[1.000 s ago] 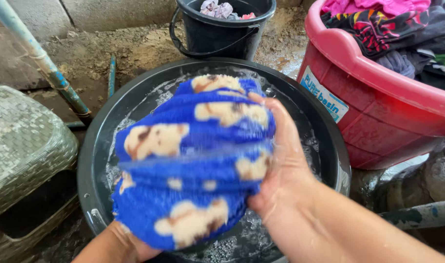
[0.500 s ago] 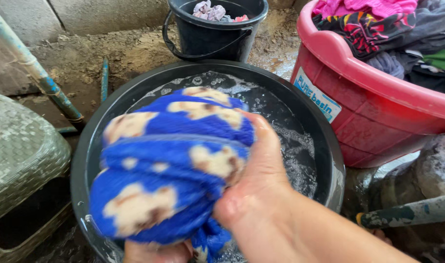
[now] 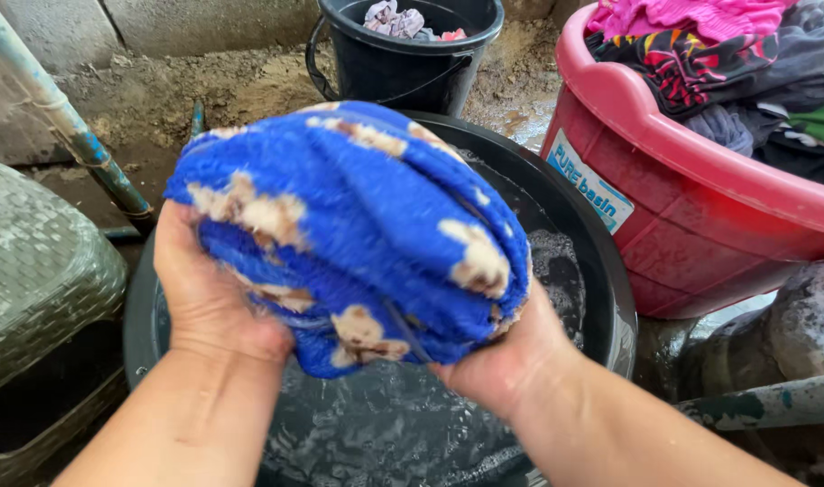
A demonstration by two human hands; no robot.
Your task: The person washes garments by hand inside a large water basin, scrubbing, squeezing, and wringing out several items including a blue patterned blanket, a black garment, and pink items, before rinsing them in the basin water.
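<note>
I note both hands clenched on the blue towel [image 3: 367,225]: my left hand [image 3: 209,298] grips its left end, my right hand [image 3: 506,356] its lower right. The bundle's long axis runs left to right between them, raised over the black basin [image 3: 601,271]. A red tub [image 3: 700,216] stands right, a bucket [image 3: 403,54] beyond.

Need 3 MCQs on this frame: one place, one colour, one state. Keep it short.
1. Where is the blue towel?
A. lying in the red basin
B. held above the black basin
C. on the ground

2. What colour is the basin piled with clothes?
A. red
B. green
C. white

3. How is the towel held?
A. by the left hand alone
B. by no hand
C. bunched between both hands

Answers:
1 B: the towel is lifted over the black basin of soapy water.
2 A: the red basin at the right holds the heap of clothes.
3 C: the left hand grips one side and the right hand the other.
</note>
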